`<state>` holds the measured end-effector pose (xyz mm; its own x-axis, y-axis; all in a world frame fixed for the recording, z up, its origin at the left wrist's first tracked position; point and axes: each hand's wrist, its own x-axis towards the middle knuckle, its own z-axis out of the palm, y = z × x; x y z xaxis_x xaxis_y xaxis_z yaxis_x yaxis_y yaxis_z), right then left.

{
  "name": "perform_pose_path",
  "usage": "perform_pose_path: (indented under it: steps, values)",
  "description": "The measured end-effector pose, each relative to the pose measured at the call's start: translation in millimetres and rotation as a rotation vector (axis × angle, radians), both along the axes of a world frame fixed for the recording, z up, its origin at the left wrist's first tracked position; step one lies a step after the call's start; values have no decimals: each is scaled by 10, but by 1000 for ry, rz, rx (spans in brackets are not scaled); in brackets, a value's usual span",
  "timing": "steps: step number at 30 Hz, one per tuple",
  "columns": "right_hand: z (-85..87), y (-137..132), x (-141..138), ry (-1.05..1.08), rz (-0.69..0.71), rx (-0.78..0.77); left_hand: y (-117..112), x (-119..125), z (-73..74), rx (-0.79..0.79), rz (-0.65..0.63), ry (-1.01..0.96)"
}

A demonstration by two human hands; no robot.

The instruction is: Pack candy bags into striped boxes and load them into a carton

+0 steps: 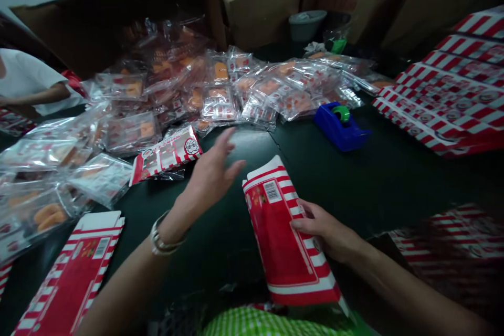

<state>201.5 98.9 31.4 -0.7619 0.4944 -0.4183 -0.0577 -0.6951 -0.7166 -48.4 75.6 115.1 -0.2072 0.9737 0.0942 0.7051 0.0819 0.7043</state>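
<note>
The right hand (326, 233) gripped a red striped carton (285, 239) by its side edge, the carton slanting across the dark table (232, 278). A flat carton (71, 278) lay at lower left. The left hand (212, 170) was raised and wide open, fingers spread, holding nothing, just beside a printed carton (167, 153). Beyond lay heaped clear bags (220, 92) of orange items, a blue tape dispenser (342, 126), a carton stack (452, 84), and a co-worker (27, 81) at far left.

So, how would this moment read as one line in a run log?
right hand holds red striped carton | left hand open, in air | nearby: bagged orange items, blue tape dispenser
</note>
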Motion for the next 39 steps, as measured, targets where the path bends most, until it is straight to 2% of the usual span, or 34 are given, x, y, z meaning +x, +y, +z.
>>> perform_pose_path:
  steps: [1,2,3,4,6,7,10,12,15,17,19,22,27,31,34,37,39]
  values:
    - [6,-21,22,13,-18,-21,-151,-42,-94,34,109,-157]
    - [14,-44,32,25,-28,-43,-317,-47,-207,42,221,-398]
    - [21,-68,28,34,-31,-59,-484,-10,-330,-27,302,-639]
    - [29,-92,11,40,-28,-66,-637,69,-453,-119,325,-870]
    - [45,-134,-49,45,5,-52,-862,307,-657,-241,210,-1259]
    - [57,-153,-82,49,38,-34,-928,433,-724,-223,134,-1394]
    - [104,-214,-141,67,152,32,-1011,680,-786,-110,38,-1577]
    - [140,-276,-132,70,126,102,-1037,703,-763,-72,60,-1583]
    - [183,-396,-83,-64,-89,301,-1068,627,-733,-81,78,-1531]
    - [202,-457,-45,-149,-138,376,-1076,585,-728,-103,64,-1490]
    - [203,-468,-7,-136,-103,335,-1066,572,-721,-125,48,-1453]
    - [157,-387,36,-71,-83,165,-1008,567,-690,-158,29,-1410]
    - [19,-283,-10,-182,-127,-73,-876,462,-692,-190,-14,-1350]
    - [-30,-333,-44,-185,-144,-84,-881,421,-785,-173,105,-1154]
    - [25,-280,-13,-191,-74,32,-954,467,-776,-188,169,-1149]
    - [110,-157,25,-224,8,237,-1011,502,-686,-227,139,-1127]
    - [138,-95,29,-237,20,300,-981,479,-643,-224,92,-1074]
